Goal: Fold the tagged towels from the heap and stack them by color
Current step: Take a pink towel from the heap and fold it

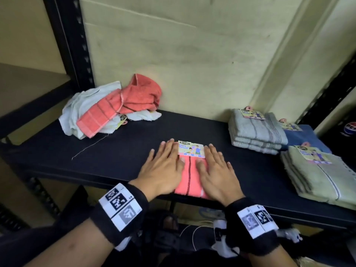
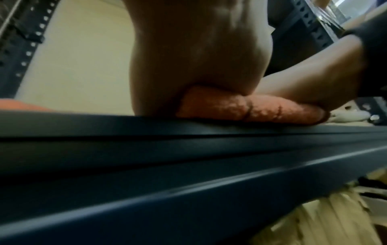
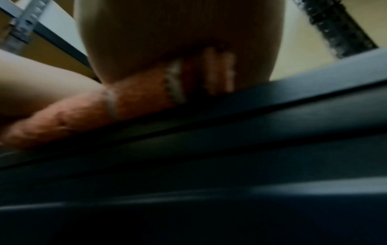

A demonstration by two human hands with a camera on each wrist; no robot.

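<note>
Right now both hands lie flat, fingers straight and spread, on a folded coral towel (image 1: 189, 178) at the front edge of the dark shelf (image 1: 123, 151), about midway along it. The left hand (image 1: 163, 168) presses the towel's left side and the right hand (image 1: 215, 170) its right side; neither grips anything. A printed paper tag (image 1: 190, 149) lies at the towel's far end between the fingertips. From the left wrist view the towel (image 2: 251, 107) shows as a thick folded wad squashed under the palm, resting on the shelf's lip. At the back left corner sits the unfolded heap (image 1: 111, 106), coral towels tangled with white ones. Toward the right end stand three tagged stacks: a grey stack (image 1: 258, 133) near the back, a blue stack (image 1: 306, 137) just beside it, and a pale green stack (image 1: 323, 180) nearer the front edge.
</note>
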